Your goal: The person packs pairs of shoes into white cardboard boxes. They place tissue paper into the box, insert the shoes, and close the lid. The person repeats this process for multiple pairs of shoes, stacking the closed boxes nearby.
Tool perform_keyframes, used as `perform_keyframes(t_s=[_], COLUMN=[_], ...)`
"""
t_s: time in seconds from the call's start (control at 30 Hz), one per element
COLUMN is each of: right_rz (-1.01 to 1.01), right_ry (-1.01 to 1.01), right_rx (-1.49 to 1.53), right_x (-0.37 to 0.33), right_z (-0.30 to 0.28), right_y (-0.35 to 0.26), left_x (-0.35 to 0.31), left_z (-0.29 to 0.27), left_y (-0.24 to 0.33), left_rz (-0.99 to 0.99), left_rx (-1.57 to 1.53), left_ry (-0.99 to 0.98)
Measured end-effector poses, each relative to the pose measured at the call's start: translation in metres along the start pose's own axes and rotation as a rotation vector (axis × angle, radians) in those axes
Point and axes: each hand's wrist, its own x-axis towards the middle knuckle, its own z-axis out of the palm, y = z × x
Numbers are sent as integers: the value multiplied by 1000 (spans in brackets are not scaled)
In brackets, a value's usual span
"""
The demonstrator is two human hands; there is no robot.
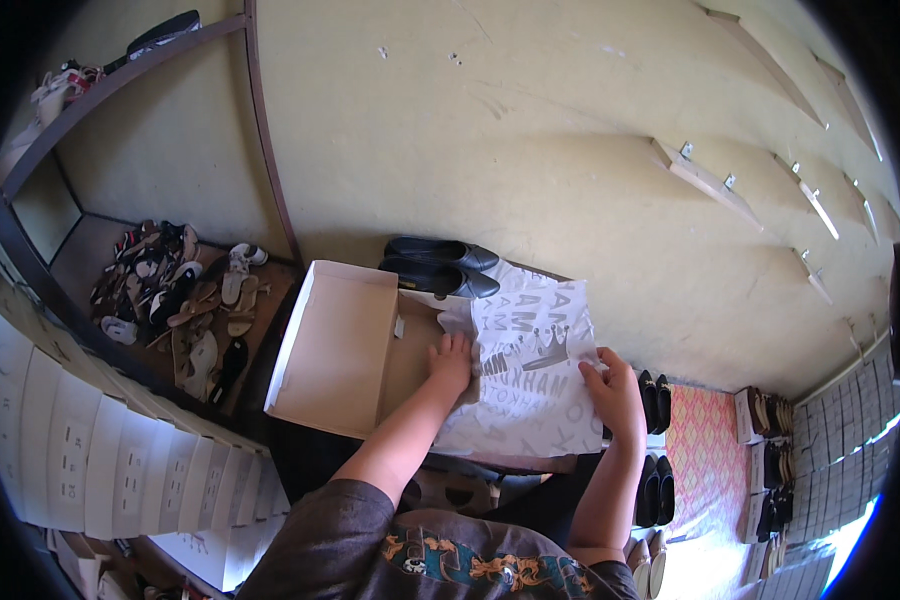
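An open cardboard shoebox (pixel 402 345) lies before me, its plain tan lid (pixel 336 340) folded out to the left. White tissue paper (pixel 525 405) with grey print spreads from inside the box over its right side. My left hand (pixel 452 364) rests with fingers stretched out at the paper's left part, inside the box. At the paper's right edge my right hand (pixel 613 392) pinches it between thumb and fingers. A pair of black pointed shoes (pixel 440 266) sits just behind the box, side by side, toes to the right.
A shelf at left holds a heap of sandals (pixel 160 280), with more footwear above. Stacked white shoeboxes (pixel 120 450) line the lower left. Wooden wall brackets (pixel 705 185) stick out at upper right. Pairs of shoes (pixel 655 490) stand in rows by a red patterned mat (pixel 708 450).
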Motion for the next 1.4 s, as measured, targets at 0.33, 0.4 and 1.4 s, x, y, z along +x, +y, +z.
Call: perform_keyframes(t_s=[0.33, 0.4, 1.4], right_rz=[-5, -3, 66], right_ry=[22, 11, -3], right_rx=[-41, -56, 110], right_x=[3, 4, 11], right_z=[-1, -1, -1], right_y=[14, 13, 13], left_x=[35, 42, -18], left_z=[-26, -28, -25], left_y=[-4, -7, -26], left_rz=[111, 103, 447], left_rx=[230, 282, 261], left_ry=[-316, -385, -364])
